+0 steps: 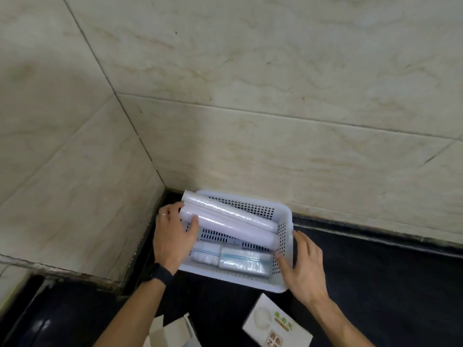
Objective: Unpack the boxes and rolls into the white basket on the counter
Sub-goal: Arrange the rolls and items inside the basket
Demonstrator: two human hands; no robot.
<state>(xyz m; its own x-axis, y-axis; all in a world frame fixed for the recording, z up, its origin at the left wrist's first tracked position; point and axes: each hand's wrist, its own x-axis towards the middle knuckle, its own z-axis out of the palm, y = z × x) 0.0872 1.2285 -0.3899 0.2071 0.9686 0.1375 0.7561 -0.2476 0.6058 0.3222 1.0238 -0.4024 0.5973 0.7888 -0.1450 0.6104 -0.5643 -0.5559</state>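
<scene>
The rolls [230, 221], lying slantwise across the basket [288, 219], are clasped at their left end by the left hand [172, 236]; the right hand [300, 266], open, is pressed to the rim.

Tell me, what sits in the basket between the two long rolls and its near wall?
Head view: two flat clear-wrapped packs side by side on the white basket floor, near the rolls.

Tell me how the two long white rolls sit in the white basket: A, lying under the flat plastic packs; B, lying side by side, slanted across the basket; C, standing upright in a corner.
B: the two rolls lie side by side, slanted across the basket, their left ends held by the left hand.
</scene>
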